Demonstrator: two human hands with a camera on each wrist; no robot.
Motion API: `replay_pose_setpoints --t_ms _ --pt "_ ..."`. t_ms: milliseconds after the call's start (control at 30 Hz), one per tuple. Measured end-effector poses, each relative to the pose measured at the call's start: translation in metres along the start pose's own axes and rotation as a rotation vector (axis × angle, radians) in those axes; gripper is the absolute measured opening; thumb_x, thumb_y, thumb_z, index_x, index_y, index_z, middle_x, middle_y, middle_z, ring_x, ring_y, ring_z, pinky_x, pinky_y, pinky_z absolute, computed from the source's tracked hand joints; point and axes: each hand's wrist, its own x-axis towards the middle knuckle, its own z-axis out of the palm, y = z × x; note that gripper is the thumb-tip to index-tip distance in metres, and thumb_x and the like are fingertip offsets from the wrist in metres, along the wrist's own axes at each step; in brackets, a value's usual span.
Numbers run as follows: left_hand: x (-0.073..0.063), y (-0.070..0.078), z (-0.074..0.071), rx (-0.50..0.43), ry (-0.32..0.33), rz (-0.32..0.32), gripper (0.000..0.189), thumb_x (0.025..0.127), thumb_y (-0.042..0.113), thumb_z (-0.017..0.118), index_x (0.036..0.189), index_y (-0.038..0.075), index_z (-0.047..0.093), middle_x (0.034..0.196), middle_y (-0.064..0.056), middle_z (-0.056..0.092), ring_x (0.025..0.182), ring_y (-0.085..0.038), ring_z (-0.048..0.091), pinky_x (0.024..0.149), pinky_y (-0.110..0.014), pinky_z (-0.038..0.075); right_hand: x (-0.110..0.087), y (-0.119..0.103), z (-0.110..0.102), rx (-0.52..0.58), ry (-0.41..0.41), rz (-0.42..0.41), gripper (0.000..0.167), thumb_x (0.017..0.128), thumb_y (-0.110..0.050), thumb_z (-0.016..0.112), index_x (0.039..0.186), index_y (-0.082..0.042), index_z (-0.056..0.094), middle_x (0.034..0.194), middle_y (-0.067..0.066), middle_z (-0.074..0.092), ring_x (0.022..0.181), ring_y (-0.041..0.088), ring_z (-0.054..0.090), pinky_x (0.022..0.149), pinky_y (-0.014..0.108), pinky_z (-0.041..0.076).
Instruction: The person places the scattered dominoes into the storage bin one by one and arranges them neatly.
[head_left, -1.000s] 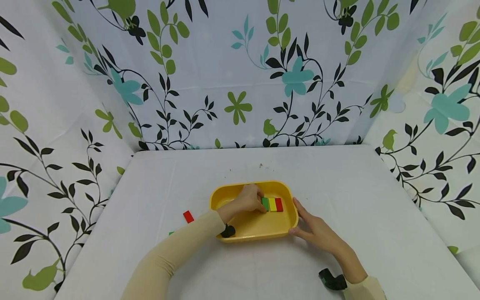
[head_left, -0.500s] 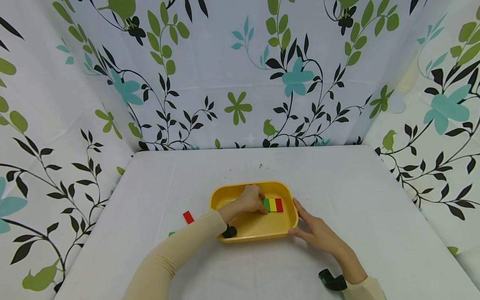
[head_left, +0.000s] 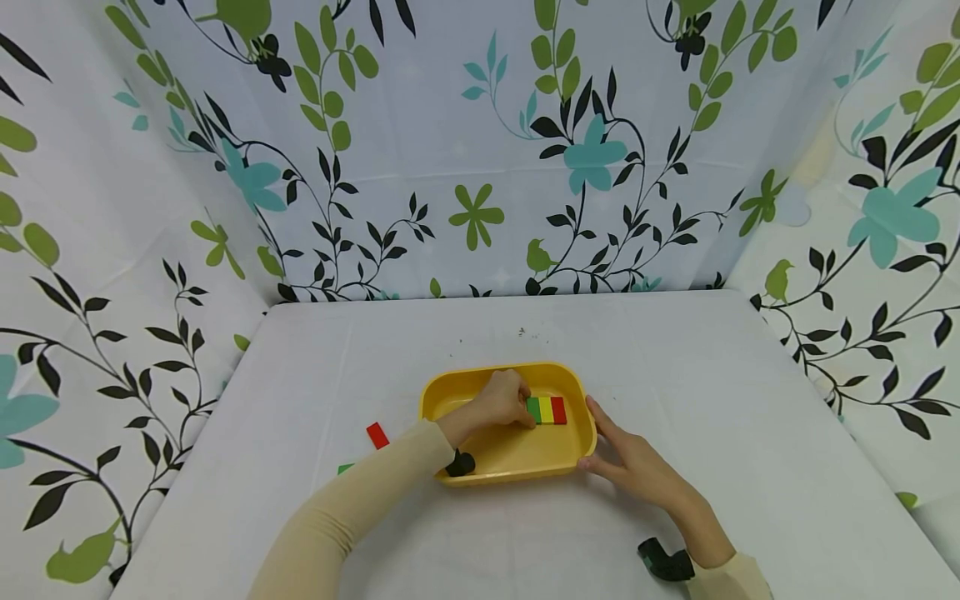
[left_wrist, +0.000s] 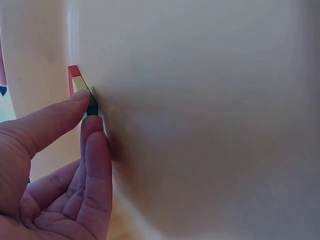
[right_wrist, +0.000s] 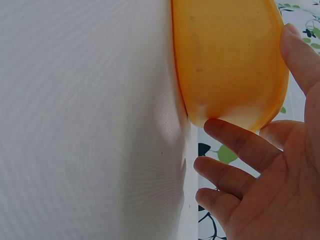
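Observation:
In the head view my left hand (head_left: 504,397) reaches into a yellow tray (head_left: 525,467). Its thumb and fingers pinch a small green block (head_left: 533,409) at the left end of a short row. A yellow block (head_left: 547,410) and a red block (head_left: 559,410) lie against it to the right. From the left wrist, the thumb (left_wrist: 75,102) covers part of the row and the fingertips meet the green end. My right hand (head_left: 630,462) holds the tray's right end between thumb and fingers; the right wrist view shows the other fingers spread beside the outer wall.
Left of the tray, a loose red block (head_left: 377,435) lies on the white table (head_left: 652,350). A green piece (head_left: 344,467) peeks out beside the left sleeve (head_left: 352,500). Black wrist cameras sit near both wrists. Leaf-patterned curtains (head_left: 480,133) enclose the table's back and sides.
The green and yellow blocks have shifted very slightly right along with my left fingertips, between the first frame and the second. My right hand and the tray stay in place.

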Motion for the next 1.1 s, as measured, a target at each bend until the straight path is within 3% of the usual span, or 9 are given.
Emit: replay_pose_setpoints --t_ms 100,233,333,400,533,600,800,967,1100 --pt "0.0 -0.001 0.0 0.001 -0.009 -0.019 0.026 0.07 0.013 0.088 0.079 -0.003 0.07 0.052 0.005 0.05 0.05 -0.005 0.043 0.052 -0.018 0.035 0.0 -0.001 0.0 0.003 -0.003 0.001 0.091 0.09 -0.044 0.067 0.158 -0.019 0.013 0.156 0.016 0.034 0.138 0.04 0.041 0.106 0.06 0.036" --pt "-0.001 0.001 -0.002 0.032 -0.001 -0.038 0.044 0.068 0.017 0.09 0.103 -0.005 0.073 0.067 -0.003 0.069 0.06 -0.005 0.057 0.069 -0.022 0.053 0.0 -0.001 0.0 0.002 -0.004 0.0 0.091 0.09 -0.044 0.067 0.158 -0.019 0.013 0.156 0.016 0.034 0.138 0.041 0.041 0.106 0.061 0.037" --pt "-0.002 0.005 -0.003 0.072 0.007 -0.037 0.039 0.068 0.02 0.09 0.091 -0.005 0.071 0.07 -0.007 0.069 0.06 -0.006 0.053 0.075 -0.026 0.054 0.0 -0.001 0.0 0.001 -0.003 -0.005 0.091 0.09 -0.043 0.067 0.158 -0.018 0.013 0.155 0.016 0.035 0.138 0.041 0.041 0.106 0.061 0.037" --pt "-0.003 0.008 -0.004 0.105 0.027 -0.026 0.041 0.069 0.022 0.09 0.093 -0.004 0.07 0.07 -0.005 0.066 0.062 -0.006 0.05 0.076 -0.026 0.052 0.0 -0.001 0.0 0.0 -0.003 -0.008 0.091 0.09 -0.042 0.067 0.158 -0.018 0.013 0.155 0.017 0.035 0.137 0.041 0.042 0.105 0.061 0.037" --pt "-0.009 0.017 -0.013 0.082 0.052 -0.008 0.051 0.072 0.022 0.088 0.112 -0.005 0.07 0.072 -0.003 0.066 0.066 -0.008 0.054 0.08 -0.028 0.053 0.0 -0.001 0.0 0.0 -0.004 -0.005 0.09 0.09 -0.042 0.067 0.158 -0.018 0.013 0.155 0.017 0.035 0.137 0.041 0.042 0.105 0.061 0.037" --pt "-0.013 0.022 -0.022 0.035 0.081 0.011 0.053 0.073 0.021 0.087 0.117 -0.005 0.068 0.073 -0.003 0.067 0.067 -0.009 0.056 0.079 -0.027 0.053 0.0 -0.001 0.0 -0.004 -0.005 -0.001 0.091 0.09 -0.043 0.067 0.158 -0.018 0.013 0.155 0.017 0.035 0.137 0.041 0.041 0.105 0.061 0.037" --pt "-0.035 0.034 -0.064 -0.094 0.179 0.061 0.045 0.081 0.022 0.08 0.119 0.0 0.068 0.08 -0.004 0.069 0.065 -0.01 0.057 0.061 -0.019 0.049 0.001 -0.001 0.002 -0.005 -0.003 0.001 0.091 0.09 -0.045 0.066 0.158 -0.019 0.013 0.157 0.016 0.032 0.139 0.041 0.04 0.105 0.06 0.037" --pt "-0.06 0.037 -0.099 -0.159 0.265 0.002 0.042 0.085 0.027 0.076 0.122 0.008 0.067 0.09 -0.004 0.068 0.078 -0.017 0.061 0.067 -0.024 0.052 0.001 0.001 0.002 -0.017 0.008 -0.017 0.092 0.089 -0.044 0.067 0.158 -0.019 0.012 0.156 0.016 0.033 0.138 0.041 0.04 0.105 0.06 0.037" --pt "-0.084 0.035 -0.12 -0.152 0.318 -0.034 0.044 0.086 0.027 0.075 0.126 0.01 0.065 0.101 -0.008 0.069 0.088 -0.021 0.063 0.075 -0.029 0.055 0.001 0.002 0.002 -0.026 0.013 -0.023 0.092 0.089 -0.042 0.068 0.158 -0.018 0.013 0.155 0.018 0.034 0.138 0.041 0.041 0.105 0.059 0.038"
